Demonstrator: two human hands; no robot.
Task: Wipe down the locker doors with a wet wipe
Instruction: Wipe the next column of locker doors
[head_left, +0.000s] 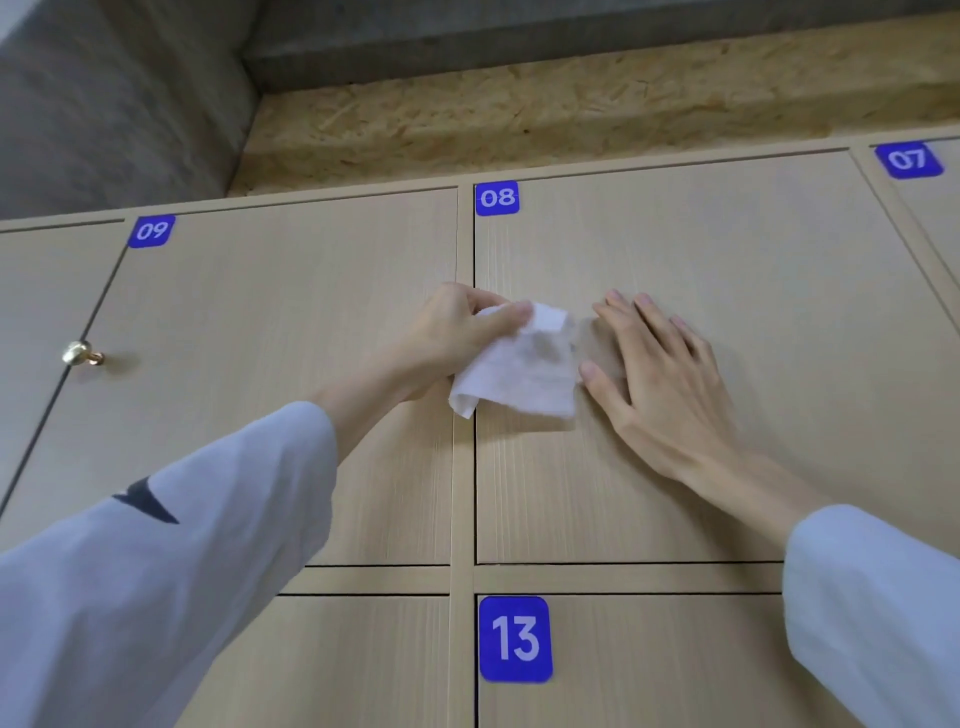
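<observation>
Crumpled white wipe (519, 364) against door 08 (727, 260)

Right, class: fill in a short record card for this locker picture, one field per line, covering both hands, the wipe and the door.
left hand: left hand grips the wet wipe
right hand: right hand lies flat, fingers straight, on door 08
wipe position: against door 08's left edge
neighbouring labels: 09, 07, 13
hardware: brass knob left of door 09

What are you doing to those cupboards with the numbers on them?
A person is cleaning locker doors. Their left hand grips a white wet wipe against door 08, near its left edge. Their right hand rests flat on the same door, fingers straight, just beside the wipe. Doors 09 and 13 are untouched at this moment.
</observation>
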